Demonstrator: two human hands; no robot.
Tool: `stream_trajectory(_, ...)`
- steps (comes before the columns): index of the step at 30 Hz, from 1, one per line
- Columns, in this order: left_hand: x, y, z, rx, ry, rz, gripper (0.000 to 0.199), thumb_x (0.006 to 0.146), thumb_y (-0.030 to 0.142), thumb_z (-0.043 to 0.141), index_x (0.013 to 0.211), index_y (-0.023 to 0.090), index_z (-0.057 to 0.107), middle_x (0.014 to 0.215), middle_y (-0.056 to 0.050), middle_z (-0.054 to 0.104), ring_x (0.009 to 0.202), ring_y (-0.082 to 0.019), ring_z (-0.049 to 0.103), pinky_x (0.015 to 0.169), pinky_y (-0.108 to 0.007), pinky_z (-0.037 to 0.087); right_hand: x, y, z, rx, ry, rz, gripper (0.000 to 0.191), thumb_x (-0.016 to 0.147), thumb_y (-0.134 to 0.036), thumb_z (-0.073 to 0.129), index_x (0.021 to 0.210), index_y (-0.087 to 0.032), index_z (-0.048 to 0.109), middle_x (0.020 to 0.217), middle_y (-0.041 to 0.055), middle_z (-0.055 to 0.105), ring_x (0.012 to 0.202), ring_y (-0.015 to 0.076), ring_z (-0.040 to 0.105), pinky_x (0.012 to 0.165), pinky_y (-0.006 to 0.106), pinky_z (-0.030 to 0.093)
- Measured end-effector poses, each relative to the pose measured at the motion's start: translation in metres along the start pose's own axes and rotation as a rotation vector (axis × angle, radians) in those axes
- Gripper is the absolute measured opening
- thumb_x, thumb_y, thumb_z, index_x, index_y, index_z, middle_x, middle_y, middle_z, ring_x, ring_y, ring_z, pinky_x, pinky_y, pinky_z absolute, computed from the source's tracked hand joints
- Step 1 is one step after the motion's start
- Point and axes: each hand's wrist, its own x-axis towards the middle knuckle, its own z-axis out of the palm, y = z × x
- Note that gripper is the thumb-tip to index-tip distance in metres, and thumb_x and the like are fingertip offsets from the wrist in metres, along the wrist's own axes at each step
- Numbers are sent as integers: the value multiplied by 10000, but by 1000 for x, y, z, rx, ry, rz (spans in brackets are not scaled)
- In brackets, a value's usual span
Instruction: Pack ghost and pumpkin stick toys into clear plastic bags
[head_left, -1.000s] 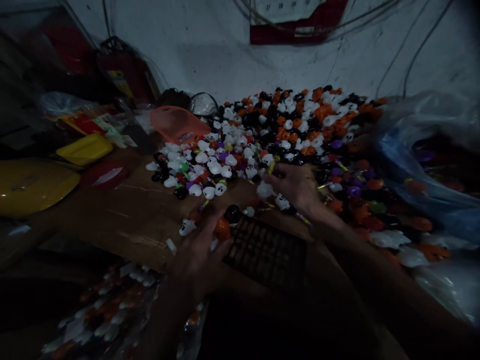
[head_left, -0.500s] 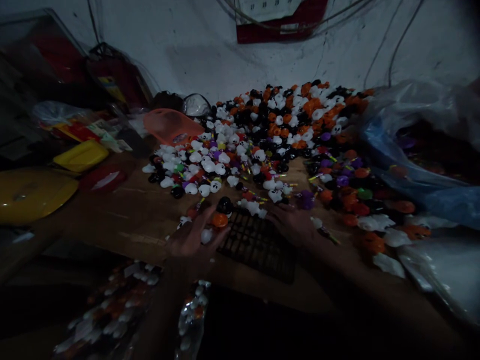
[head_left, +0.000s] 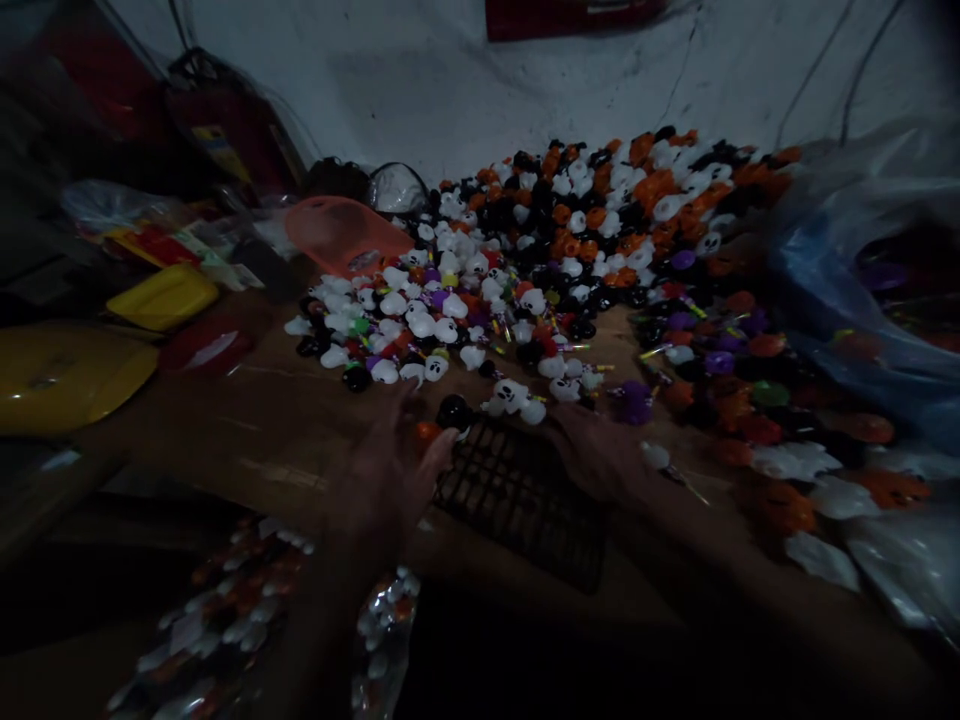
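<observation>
My left hand [head_left: 386, 465] is cupped on the brown table [head_left: 262, 430], fingers apart, around an orange piece [head_left: 427, 432] and beside a black ball [head_left: 454, 411]. Whether it grips them is unclear. A dark grid tray [head_left: 525, 500] lies between my hands. My right hand [head_left: 589, 445] rests over the tray's upper right edge, near a white ghost piece [head_left: 511, 396]; its fingertips are dim and blurred. Behind my hands spreads a pile of white, black and orange figures [head_left: 420, 320].
An orange scoop [head_left: 345, 235], a yellow container [head_left: 163, 298] and a red dish [head_left: 206, 347] sit at left. A blue-white plastic bag [head_left: 847, 290] stands at right. Filled clear bags [head_left: 217, 620] are below the table's front edge.
The view has shifted slightly. My left hand has reached forward over the orange piece. A white ghost piece and a white ball now show near my right hand's fingertips.
</observation>
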Motion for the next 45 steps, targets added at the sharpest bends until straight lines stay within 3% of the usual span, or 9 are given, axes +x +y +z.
stream_trajectory(3,8,11,4,38,-123,48,556,859,470,527,1374,321,378,1364,-24,518,1225,-231,512,1017,-416,436,9,-11,1,168,-4,-23,201,882,-256,480,1066,-198,534,899,43,650,746,185,600,621,281,398)
stream_trajectory(7,11,15,6,48,-224,42,461,877,447,496,1323,340,450,1309,9,569,1222,-233,513,1021,-420,430,27,-30,1,350,22,-46,305,835,-202,529,1139,-201,519,1033,59,653,901,201,618,721,285,447)
stream_trajectory(13,12,10,7,35,-200,18,410,875,426,493,1259,286,521,1181,-22,646,1079,-237,603,929,-395,486,54,-32,8,476,40,-173,305,819,-126,533,1120,-137,575,1147,112,627,1038,212,580,915,346,428)
stream_trajectory(18,14,10,6,48,-227,-33,416,866,448,493,1234,261,543,1061,-45,688,1024,-259,627,872,-412,506,65,-26,19,547,97,-90,146,808,-140,557,922,-129,647,890,62,681,816,190,616,754,303,475)
stream_trajectory(25,12,11,6,-13,-223,-33,361,879,388,487,1214,264,538,1118,-36,665,1034,-235,621,876,-382,497,61,-39,21,730,107,-226,256,854,-200,561,1091,-232,655,1048,10,683,959,184,625,883,313,461)
stream_trajectory(31,11,16,4,8,-242,-74,387,881,366,480,1239,232,540,1082,-63,676,1008,-255,626,881,-405,486,60,-38,27,696,83,-101,243,848,-234,565,1063,-194,669,902,19,697,801,188,632,745,303,485)
stream_trajectory(38,11,13,5,-61,-238,-73,360,870,380,494,1213,282,543,1075,-20,686,955,-216,656,799,-337,528,54,-45,41,553,198,-121,149,850,-231,555,934,-154,652,860,58,676,763,186,611,706,289,457)
stream_trajectory(45,9,11,4,-45,-216,-87,364,875,384,491,1212,257,545,1106,-31,676,1021,-224,631,852,-352,515,56,-41,40,526,220,-55,207,834,-241,577,1025,-172,614,906,52,680,767,185,612,706,286,463)
